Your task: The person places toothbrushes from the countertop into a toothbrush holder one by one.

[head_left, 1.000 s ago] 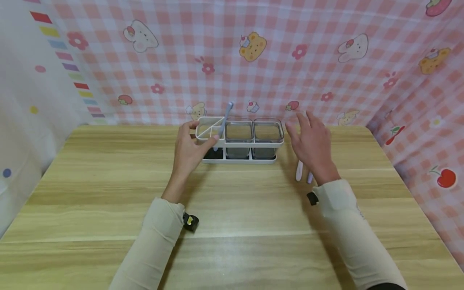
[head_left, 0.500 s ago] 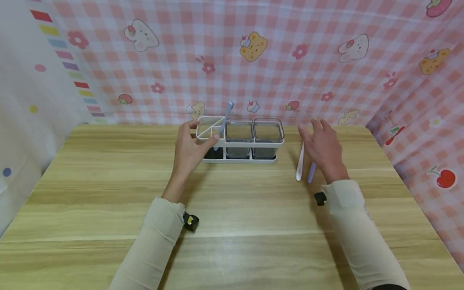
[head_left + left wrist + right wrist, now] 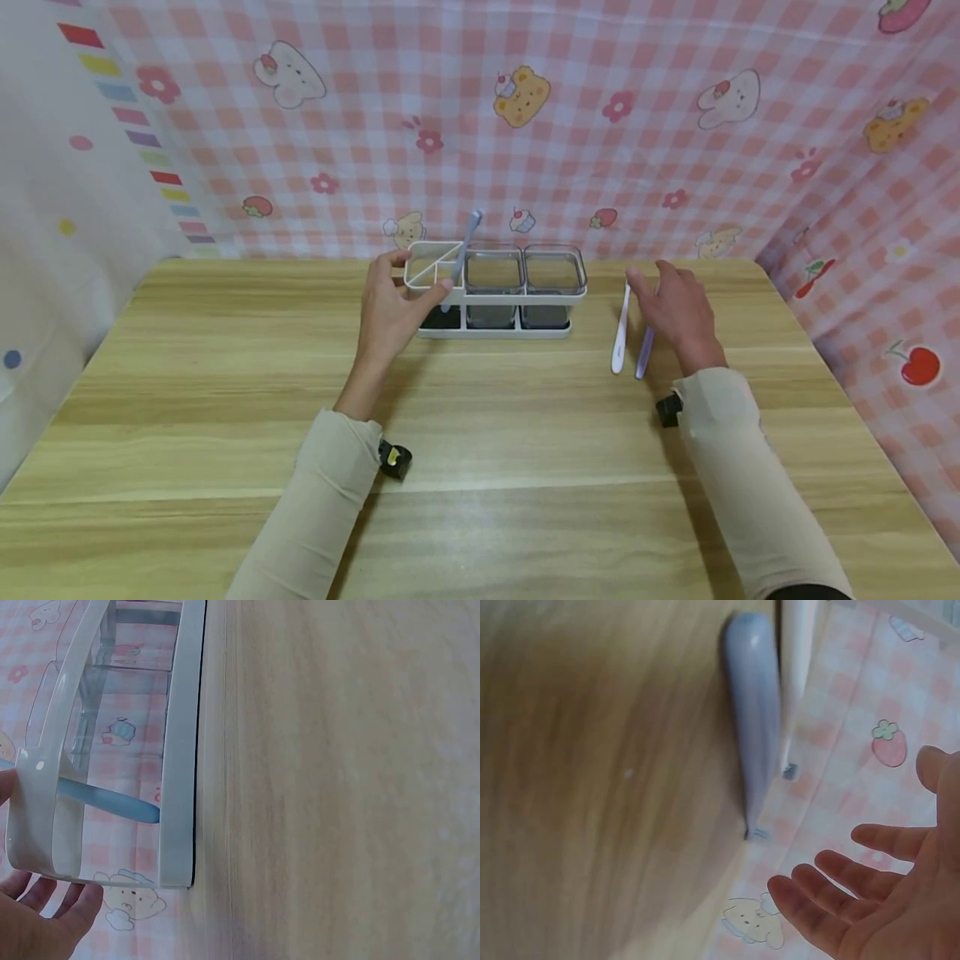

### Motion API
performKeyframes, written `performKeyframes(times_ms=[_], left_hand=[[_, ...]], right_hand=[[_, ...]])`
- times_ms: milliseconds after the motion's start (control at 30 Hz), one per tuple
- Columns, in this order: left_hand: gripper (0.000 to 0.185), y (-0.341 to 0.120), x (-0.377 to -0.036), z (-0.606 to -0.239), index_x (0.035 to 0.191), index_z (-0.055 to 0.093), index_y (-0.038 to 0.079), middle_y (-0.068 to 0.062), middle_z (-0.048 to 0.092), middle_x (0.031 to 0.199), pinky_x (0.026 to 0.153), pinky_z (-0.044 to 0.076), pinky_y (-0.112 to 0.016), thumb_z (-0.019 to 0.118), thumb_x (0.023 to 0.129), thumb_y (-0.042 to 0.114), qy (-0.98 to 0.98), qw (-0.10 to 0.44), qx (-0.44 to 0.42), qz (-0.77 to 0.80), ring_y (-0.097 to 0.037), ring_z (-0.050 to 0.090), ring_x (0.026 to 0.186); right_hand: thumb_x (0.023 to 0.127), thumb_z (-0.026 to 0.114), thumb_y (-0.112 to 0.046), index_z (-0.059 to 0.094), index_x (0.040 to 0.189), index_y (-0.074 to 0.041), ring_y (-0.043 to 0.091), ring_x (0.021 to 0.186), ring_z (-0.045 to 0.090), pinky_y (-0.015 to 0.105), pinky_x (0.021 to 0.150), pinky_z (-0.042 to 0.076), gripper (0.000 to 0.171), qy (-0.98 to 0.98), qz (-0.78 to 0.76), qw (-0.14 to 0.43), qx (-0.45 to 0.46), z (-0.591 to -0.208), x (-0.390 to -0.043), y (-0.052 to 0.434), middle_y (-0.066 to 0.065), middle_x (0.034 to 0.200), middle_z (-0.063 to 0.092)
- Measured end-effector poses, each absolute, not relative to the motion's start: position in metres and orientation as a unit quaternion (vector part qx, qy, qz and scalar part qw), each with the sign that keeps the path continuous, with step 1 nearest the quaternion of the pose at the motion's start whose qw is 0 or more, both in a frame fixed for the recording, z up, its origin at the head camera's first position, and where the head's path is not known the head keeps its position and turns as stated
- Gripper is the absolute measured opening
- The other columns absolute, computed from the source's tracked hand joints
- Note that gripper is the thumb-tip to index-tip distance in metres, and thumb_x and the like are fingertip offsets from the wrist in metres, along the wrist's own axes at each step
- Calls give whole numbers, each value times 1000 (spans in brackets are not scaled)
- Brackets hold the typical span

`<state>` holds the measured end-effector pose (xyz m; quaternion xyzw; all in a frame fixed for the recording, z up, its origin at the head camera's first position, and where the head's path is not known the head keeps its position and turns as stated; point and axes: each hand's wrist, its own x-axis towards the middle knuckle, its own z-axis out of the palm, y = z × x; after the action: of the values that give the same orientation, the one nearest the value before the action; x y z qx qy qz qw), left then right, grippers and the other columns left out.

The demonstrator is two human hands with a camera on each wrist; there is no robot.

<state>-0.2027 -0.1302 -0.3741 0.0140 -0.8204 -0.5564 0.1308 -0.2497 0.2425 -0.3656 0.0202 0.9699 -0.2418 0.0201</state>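
A white rack (image 3: 495,327) stands at the table's far middle, with two clear boxes (image 3: 553,273) in it. A blue toothbrush (image 3: 467,242) leans upright in its left compartment. My left hand (image 3: 397,287) grips the rack's left end, thumb on the front rim. In the left wrist view the rack's frame (image 3: 180,750), the blue toothbrush (image 3: 105,801) and my fingers (image 3: 45,922) show. A white toothbrush (image 3: 619,329) and a purple toothbrush (image 3: 643,354) lie right of the rack. My right hand (image 3: 671,304) hovers just beside them, fingers relaxed and spread, holding nothing. The right wrist view shows the purple toothbrush (image 3: 754,742) with spread fingers (image 3: 840,900).
The wooden table (image 3: 480,467) is walled by a pink checked cloth (image 3: 525,125) at the back and right, and a white cloth (image 3: 60,208) at the left. Small black wrist cameras sit on both sleeves.
My right hand has slid to the right and lowered toward the table, uncovering the white and purple toothbrushes. The left hand and the rack have stayed still.
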Motion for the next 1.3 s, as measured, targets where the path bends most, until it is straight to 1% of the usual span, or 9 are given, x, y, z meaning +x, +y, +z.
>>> performKeyframes(times_ms=[200, 367, 433, 667, 767, 833, 933, 1133, 1300], left_hand=[[74, -131, -203, -373, 143, 45, 4, -14, 46, 142, 90, 50, -43, 80, 85, 35, -818, 133, 10, -560, -30, 50, 115], [73, -130, -202, -373, 142, 45, 3, -15, 46, 141, 90, 50, -43, 80, 86, 35, -818, 128, 10, -561, -31, 51, 114], [73, -130, -202, -374, 142, 46, 3, -15, 46, 141, 90, 50, -43, 80, 86, 35, -817, 128, 9, -562, -31, 51, 114], [73, -130, -201, -374, 143, 46, 3, -15, 46, 141, 90, 50, -43, 80, 86, 35, -820, 129, 9, -557, -32, 51, 114], [73, -130, -202, -374, 143, 46, 4, -14, 46, 142, 89, 50, -43, 80, 86, 35, -820, 128, 10, -558, -32, 51, 114], [73, -130, -201, -373, 143, 46, 4, -14, 46, 141, 88, 50, -43, 79, 86, 35, -818, 129, 9, -560, -32, 51, 114], [73, -130, -201, -373, 142, 46, 3, -15, 46, 141, 88, 50, -43, 79, 86, 35, -817, 128, 8, -562, -32, 51, 113], [73, -130, -201, -373, 143, 45, 5, -14, 45, 142, 86, 51, -42, 79, 86, 36, -820, 125, 13, -558, -31, 52, 113], [73, -130, -201, -373, 143, 46, 5, -14, 45, 142, 87, 50, -42, 79, 86, 36, -822, 127, 14, -556, -31, 51, 113]], right_hand=[[103, 31, -65, 21, 155, 11, 59, 139, 24, 68, 111, 24, 92, 967, -247, 50, 16, -368, -252, 251, 42, 153, 24], [102, 35, -64, 24, 151, 16, 58, 136, 31, 66, 110, 29, 94, 961, -263, 85, 30, -369, -253, 257, 42, 149, 31], [102, 38, -62, 25, 150, 16, 57, 133, 35, 65, 109, 33, 93, 956, -273, 95, 38, -370, -253, 259, 41, 146, 35], [101, 47, -56, 31, 147, 13, 52, 129, 41, 62, 107, 36, 84, 944, -300, 124, 65, -372, -256, 264, 38, 143, 39], [101, 51, -53, 33, 144, 12, 46, 114, 52, 57, 99, 44, 80, 940, -309, 127, 69, -374, -258, 268, 36, 133, 46], [101, 55, -48, 34, 143, 12, 38, 100, 59, 51, 89, 50, 76, 934, -324, 126, 75, -376, -258, 270, 32, 123, 51], [98, 63, -36, 35, 140, 11, 28, 81, 63, 39, 75, 54, 69, 925, -347, 123, 88, -378, -258, 271, 26, 111, 53], [91, 70, -13, 37, 138, 11, 16, 71, 65, 28, 65, 55, 62, 923, -360, 103, 93, -382, -261, 272, 26, 113, 53], [90, 70, -6, 38, 138, 10, 14, 68, 68, 28, 64, 57, 61, 916, -376, 97, 101, -384, -263, 271, 28, 116, 55]])
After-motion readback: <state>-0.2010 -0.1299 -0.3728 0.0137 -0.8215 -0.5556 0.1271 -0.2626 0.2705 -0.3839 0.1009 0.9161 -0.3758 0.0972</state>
